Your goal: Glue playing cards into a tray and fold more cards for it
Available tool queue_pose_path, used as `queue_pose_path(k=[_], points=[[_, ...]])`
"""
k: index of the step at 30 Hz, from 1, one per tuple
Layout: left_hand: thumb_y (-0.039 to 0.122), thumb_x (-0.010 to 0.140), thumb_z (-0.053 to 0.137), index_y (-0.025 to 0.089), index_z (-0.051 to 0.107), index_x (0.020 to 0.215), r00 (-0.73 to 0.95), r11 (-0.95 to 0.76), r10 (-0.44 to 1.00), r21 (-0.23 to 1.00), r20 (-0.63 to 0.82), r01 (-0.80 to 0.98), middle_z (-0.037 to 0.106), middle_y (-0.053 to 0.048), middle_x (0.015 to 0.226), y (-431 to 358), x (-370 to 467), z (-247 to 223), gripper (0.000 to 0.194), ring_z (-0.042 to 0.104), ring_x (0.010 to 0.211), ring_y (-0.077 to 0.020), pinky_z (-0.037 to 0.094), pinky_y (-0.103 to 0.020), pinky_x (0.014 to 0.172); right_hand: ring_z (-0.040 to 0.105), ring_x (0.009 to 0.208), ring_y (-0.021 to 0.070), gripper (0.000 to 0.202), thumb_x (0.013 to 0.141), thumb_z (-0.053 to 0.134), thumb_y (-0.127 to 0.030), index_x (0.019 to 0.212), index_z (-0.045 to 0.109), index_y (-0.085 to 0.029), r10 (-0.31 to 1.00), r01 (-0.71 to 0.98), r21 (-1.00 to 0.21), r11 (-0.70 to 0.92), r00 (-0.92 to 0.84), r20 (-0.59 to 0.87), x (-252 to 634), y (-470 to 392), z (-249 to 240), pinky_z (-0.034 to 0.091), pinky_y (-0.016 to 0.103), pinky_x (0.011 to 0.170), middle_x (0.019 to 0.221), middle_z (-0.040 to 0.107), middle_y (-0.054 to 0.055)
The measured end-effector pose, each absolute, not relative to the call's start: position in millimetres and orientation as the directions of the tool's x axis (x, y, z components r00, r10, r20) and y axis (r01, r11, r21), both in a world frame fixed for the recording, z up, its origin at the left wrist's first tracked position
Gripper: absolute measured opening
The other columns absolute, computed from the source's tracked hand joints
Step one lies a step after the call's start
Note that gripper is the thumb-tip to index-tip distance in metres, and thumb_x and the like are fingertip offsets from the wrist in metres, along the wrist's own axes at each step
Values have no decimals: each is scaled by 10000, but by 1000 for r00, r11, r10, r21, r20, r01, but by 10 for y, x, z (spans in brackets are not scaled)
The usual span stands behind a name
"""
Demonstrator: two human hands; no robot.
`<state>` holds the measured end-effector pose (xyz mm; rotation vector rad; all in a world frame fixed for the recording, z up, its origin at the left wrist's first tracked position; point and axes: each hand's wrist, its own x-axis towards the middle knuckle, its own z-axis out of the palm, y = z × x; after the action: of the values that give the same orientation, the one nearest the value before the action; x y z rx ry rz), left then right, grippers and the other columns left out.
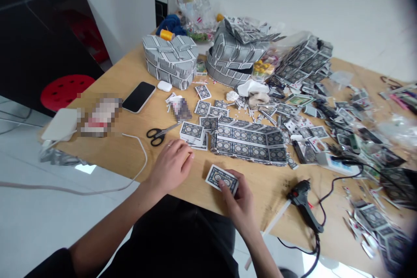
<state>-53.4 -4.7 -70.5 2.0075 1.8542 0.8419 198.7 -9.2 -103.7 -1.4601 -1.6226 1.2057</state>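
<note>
My right hand (241,197) grips a playing card (216,177) with a dark blue patterned back, the thumb lying on its face. Whether more cards lie under it I cannot tell. To the left, my left hand (172,163) rests low over the table, fingers curled together; anything inside them is hidden. Just beyond its fingertips is a small pile of playing cards (192,130), with black-handled scissors (158,135) beside it. A long open tray made of joined cards (247,142) lies behind my right hand.
A black glue gun (304,204) with a white glue stick lies at right, its cord trailing. Card-covered boxes (171,58) stand at the back. Loose cards and scraps (299,124) cover the right side. A phone (139,97) and a white cable (143,152) lie left.
</note>
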Motion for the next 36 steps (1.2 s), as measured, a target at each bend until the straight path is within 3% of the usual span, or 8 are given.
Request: queue_pose_path(k=[2,6,20,24,27,30,32,36], points=[[227,1038,531,195,661,1117,2,-128,972,518,236,846,652,-129,1289,-40,-524,-771,155,601,1224,-301,497,-476,1074,676,733,199,339,1032,637,-479,1234,632,-207,975,440,-898,-7,-196,-103,1978,-115,-1086,551,298,651,966,749,61],[280,1038,550,185,608,1353,8,-90,982,426,190,900,540,-163,1541,-72,-448,-930,334,499,1422,-364,450,-556,1142,704,719,202,299,1050,600,-453,1226,624,-212,967,515,-854,76,-248,-64,1936,-170,-1140,562,284,627,997,781,72],[305,1068,492,154,563,1469,31,-99,982,363,188,927,447,-204,1651,-94,-410,-1022,434,386,1547,-362,379,-578,1215,735,679,198,290,1031,616,-462,1181,654,-217,966,591,-798,120,-254,-43,1854,-167,-1076,578,262,604,951,800,57],[160,1048,472,181,582,1429,9,-86,978,368,206,926,511,-164,1610,-93,-423,-1033,397,452,1501,-335,395,-546,1196,694,600,184,295,1031,610,-475,1167,655,-218,966,596,-793,127,-256,-38,1852,-171,-1065,555,261,559,888,785,43],[124,1031,498,195,638,1274,-51,-41,976,406,213,913,640,-140,1442,-80,-444,-992,289,575,1343,-319,452,-509,1108,687,588,180,304,1029,612,-481,1165,659,-214,965,589,-799,121,-259,-44,1857,-178,-1057,539,256,535,892,788,47],[139,1011,559,192,644,1069,-105,15,976,422,191,906,706,-116,1216,-49,-453,-918,116,630,1158,-311,486,-487,1006,701,614,183,304,1028,615,-477,1172,663,-214,965,586,-802,118,-257,-46,1863,-178,-1057,552,259,566,908,794,48],[169,998,592,188,624,1049,-126,49,977,395,170,917,705,-118,1156,-16,-448,-868,63,628,1100,-323,492,-492,964,716,648,188,297,1028,618,-469,1181,665,-219,965,589,-799,122,-260,-44,1866,-175,-1060,568,264,610,916,795,43],[328,991,661,157,606,1098,-176,132,976,301,125,945,683,-157,1102,81,-425,-807,209,624,1065,-359,496,-495,914,734,688,187,281,1031,617,-452,1182,666,-220,963,577,-806,135,-267,-30,1868,-176,-1060,575,261,640,957,799,45]])
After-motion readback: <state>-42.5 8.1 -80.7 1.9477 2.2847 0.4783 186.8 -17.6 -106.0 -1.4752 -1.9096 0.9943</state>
